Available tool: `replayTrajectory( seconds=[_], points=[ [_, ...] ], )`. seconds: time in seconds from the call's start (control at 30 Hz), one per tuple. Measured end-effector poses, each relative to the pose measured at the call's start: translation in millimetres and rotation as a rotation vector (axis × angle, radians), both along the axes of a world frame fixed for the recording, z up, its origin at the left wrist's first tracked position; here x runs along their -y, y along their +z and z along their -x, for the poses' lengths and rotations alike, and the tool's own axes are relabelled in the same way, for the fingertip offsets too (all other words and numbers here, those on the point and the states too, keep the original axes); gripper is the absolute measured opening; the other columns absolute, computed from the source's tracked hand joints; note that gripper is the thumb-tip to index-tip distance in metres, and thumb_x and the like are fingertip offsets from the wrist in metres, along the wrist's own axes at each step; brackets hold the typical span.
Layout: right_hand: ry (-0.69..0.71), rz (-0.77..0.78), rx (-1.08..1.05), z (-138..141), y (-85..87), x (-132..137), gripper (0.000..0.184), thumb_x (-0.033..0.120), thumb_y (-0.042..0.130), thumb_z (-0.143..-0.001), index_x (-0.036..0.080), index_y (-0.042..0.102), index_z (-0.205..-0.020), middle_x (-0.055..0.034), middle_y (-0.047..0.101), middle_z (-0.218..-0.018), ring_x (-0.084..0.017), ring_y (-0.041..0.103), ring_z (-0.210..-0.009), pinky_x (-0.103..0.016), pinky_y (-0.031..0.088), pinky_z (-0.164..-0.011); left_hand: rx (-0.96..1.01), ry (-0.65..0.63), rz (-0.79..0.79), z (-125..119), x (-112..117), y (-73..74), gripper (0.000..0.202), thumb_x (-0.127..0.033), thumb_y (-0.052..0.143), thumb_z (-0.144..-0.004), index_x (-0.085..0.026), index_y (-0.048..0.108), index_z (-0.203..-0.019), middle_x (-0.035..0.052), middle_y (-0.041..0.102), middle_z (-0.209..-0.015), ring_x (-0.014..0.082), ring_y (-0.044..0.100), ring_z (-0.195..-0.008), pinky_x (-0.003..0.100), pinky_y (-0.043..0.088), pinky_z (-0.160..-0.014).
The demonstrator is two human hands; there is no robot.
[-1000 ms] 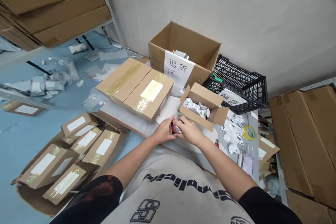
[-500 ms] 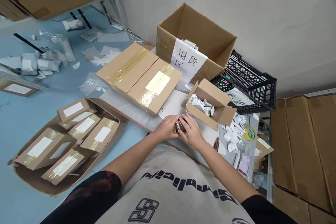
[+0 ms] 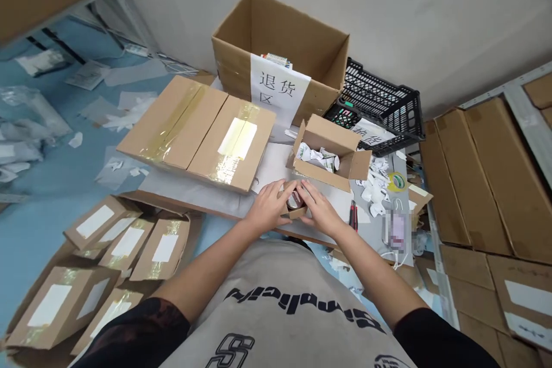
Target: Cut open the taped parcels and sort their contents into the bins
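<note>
Between my two hands is a small open cardboard box (image 3: pixel 296 214) at the table's front edge. My left hand (image 3: pixel 268 207) is closed on its left side, and my right hand (image 3: pixel 321 211) grips the right side, with fingertips at the top edges. Inside sits a round, shiny-topped container (image 3: pixel 294 200), perhaps a can or a jar; its lower part is hidden. Just beyond my right hand stands an open carton (image 3: pixel 326 171) with crumpled paper (image 3: pixel 315 155) in it. A red and black utility knife (image 3: pixel 353 216) lies to the right.
A large taped carton (image 3: pixel 181 126) is on the table's left, with a tall open box (image 3: pixel 233 63) and a black crate (image 3: pixel 388 103) behind. Paper scraps, a tape roll (image 3: pixel 397 181) and a phone-like item lie right. Packed boxes fill a carton (image 3: pixel 196 236) at lower left.
My view has shifted, so the surroundings appear further left. Both hands stay around the small box, and the round top inside it shows more clearly now.
</note>
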State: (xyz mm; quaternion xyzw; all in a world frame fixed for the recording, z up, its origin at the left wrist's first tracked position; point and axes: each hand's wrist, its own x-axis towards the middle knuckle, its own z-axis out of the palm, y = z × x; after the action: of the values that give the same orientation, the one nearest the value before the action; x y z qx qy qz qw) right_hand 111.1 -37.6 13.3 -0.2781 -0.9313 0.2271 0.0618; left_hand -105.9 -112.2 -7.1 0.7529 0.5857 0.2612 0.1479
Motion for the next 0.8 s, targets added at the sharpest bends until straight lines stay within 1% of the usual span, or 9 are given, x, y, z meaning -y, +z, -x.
replayTrajectory(
  seconds=[0.13,0.23,0.37,0.47,0.53,0.63,0.7,0.73,0.8],
  points=[
    [-0.117,0.161,-0.137,-3,9.3,5,0.092,0.023,0.069,-0.082,0.03,0.015,-0.157,-0.0101,0.035,-0.156,-0.027,0.036,-0.142,-0.048,0.036,-0.115,0.027,-0.129,-0.055,3,1,12.2,0.088,-0.041,0.073,-0.079,-0.021,0.025,-0.151,0.0152,0.055,-0.132,0.0327,0.051,-0.124,0.047,0.041,-0.104],
    [-0.148,0.233,-0.224,-1,14.4,0,0.083,0.027,0.069,-0.083,0.03,0.026,-0.154,-0.0096,0.041,-0.152,-0.026,0.038,-0.141,-0.048,0.035,-0.115,0.035,-0.145,-0.091,1,2,13.6,0.069,-0.034,0.059,-0.089,-0.019,0.028,-0.149,0.0132,0.062,-0.121,0.0298,0.056,-0.117,0.047,0.043,-0.101],
    [-0.192,0.296,-0.308,9,10.6,-7,0.06,0.029,0.063,-0.089,0.03,0.043,-0.146,-0.0087,0.055,-0.141,-0.025,0.052,-0.13,-0.046,0.042,-0.11,-0.014,-0.126,-0.09,-3,-2,11.1,0.056,-0.021,0.049,-0.092,-0.016,0.032,-0.145,0.0114,0.067,-0.106,0.0268,0.063,-0.102,0.046,0.047,-0.096],
    [-0.19,0.223,-0.288,17,1.5,-5,0.043,0.027,0.059,-0.091,0.028,0.057,-0.135,-0.008,0.06,-0.134,-0.024,0.056,-0.125,-0.044,0.044,-0.108,-0.065,-0.14,-0.112,-2,-1,14.1,0.051,-0.015,0.048,-0.09,-0.019,0.039,-0.14,0.0116,0.066,-0.111,0.0268,0.06,-0.108,0.047,0.046,-0.099],
    [-0.19,0.148,-0.261,21,-6.1,0,0.037,0.027,0.058,-0.092,0.027,0.063,-0.128,-0.0088,0.057,-0.137,-0.024,0.054,-0.126,-0.043,0.044,-0.107,-0.077,-0.105,-0.124,3,4,17.3,0.047,-0.02,0.052,-0.089,-0.021,0.045,-0.135,0.0139,0.059,-0.125,0.03,0.055,-0.119,0.049,0.043,-0.102],
    [-0.231,0.074,-0.281,23,-17.7,11,0.035,0.027,0.054,-0.095,0.027,0.063,-0.128,-0.0091,0.054,-0.141,-0.024,0.053,-0.127,-0.042,0.046,-0.106,-0.001,0.067,-0.088,13,19,18.9,0.05,-0.035,0.062,-0.085,-0.021,0.049,-0.131,0.0174,0.046,-0.14,0.0359,0.047,-0.128,0.053,0.043,-0.104],
    [-0.269,0.041,-0.307,23,-24.6,17,0.035,0.028,0.051,-0.096,0.029,0.063,-0.129,-0.0082,0.053,-0.142,-0.024,0.054,-0.126,-0.043,0.046,-0.105,0.119,0.172,-0.03,18,29,17.3,0.056,-0.039,0.065,-0.082,-0.02,0.047,-0.132,0.017,0.046,-0.139,0.0343,0.05,-0.126,0.05,0.046,-0.102],
    [-0.29,0.029,-0.315,24,-27.6,20,0.035,0.028,0.05,-0.097,0.029,0.063,-0.13,-0.0078,0.053,-0.142,-0.024,0.054,-0.125,-0.043,0.046,-0.105,0.188,0.196,-0.007,19,32,16.2,0.056,-0.038,0.065,-0.082,-0.021,0.046,-0.133,0.0156,0.047,-0.137,0.032,0.052,-0.125,0.047,0.049,-0.1],
    [-0.335,0.022,-0.323,25,-32.9,26,0.035,0.029,0.05,-0.096,0.03,0.063,-0.129,-0.0076,0.053,-0.142,-0.025,0.054,-0.125,-0.045,0.046,-0.104,0.303,0.184,0.005,18,35,14.6,0.055,-0.034,0.063,-0.083,-0.023,0.044,-0.134,0.0125,0.05,-0.134,0.028,0.053,-0.124,0.044,0.05,-0.1]
  ],
)
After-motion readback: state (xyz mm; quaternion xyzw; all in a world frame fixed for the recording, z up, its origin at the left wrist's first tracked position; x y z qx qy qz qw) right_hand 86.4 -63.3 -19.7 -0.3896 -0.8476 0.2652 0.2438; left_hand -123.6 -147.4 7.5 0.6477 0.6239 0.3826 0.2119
